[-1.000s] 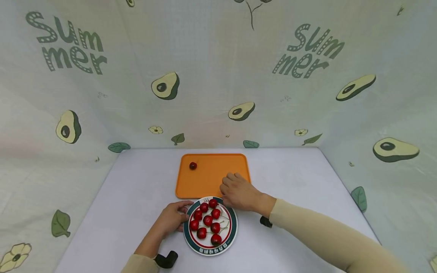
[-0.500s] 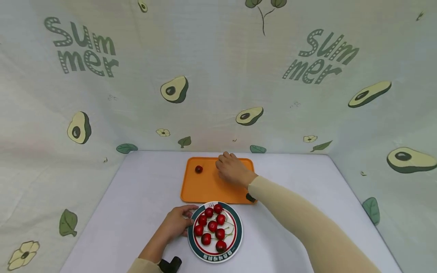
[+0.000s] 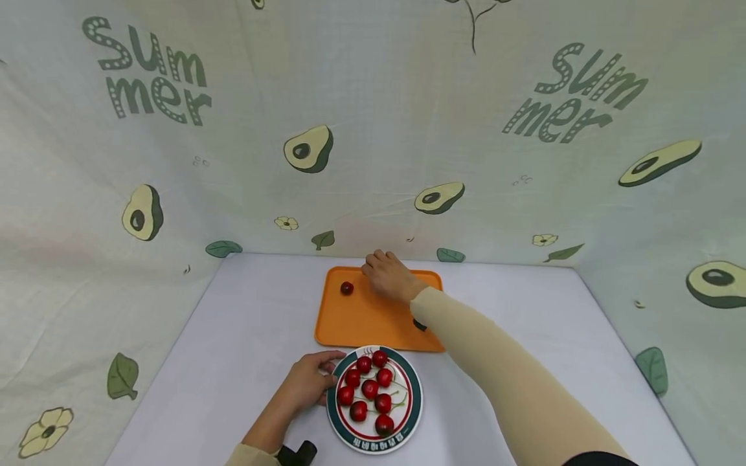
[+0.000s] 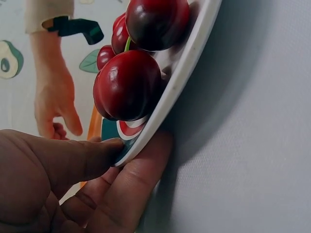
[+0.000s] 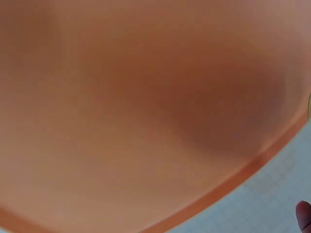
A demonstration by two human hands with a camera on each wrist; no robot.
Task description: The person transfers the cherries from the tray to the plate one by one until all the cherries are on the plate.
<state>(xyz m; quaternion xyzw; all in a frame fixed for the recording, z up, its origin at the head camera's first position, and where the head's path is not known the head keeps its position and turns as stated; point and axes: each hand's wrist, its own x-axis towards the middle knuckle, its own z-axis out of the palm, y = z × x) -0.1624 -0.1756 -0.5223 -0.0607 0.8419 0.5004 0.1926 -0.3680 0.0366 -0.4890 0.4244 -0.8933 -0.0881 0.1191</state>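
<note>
My left hand (image 3: pixel 309 382) pinches the left rim of a round plate (image 3: pixel 415 414) with a green border. In the left wrist view the thumb (image 4: pixel 92 155) presses on top of the rim, with fingers beneath. Several red cherries (image 3: pixel 370 389) with green stems lie on the plate. Beyond it, my right hand (image 3: pixel 389 277) hangs over the back of an orange tray (image 3: pixel 361 323), fingers bent downward. What lies under its fingers is hidden. One dark red cherry (image 3: pixel 346 288) sits on the tray just left of that hand. The right wrist view shows mostly the tray (image 5: pixel 121 145) and one fingertip.
A white cloth covers the table (image 3: pixel 262 310). Behind it rises a pale backdrop (image 3: pixel 373 129) printed with avocados and leaves. The plate stands close in front of the tray's near edge. My right forearm (image 3: pixel 501 362) reaches across the right side of the table.
My right hand has moved from beside the plate forward over the tray's back edge. My left hand keeps its grip on the plate's rim. The head view has shifted slightly.
</note>
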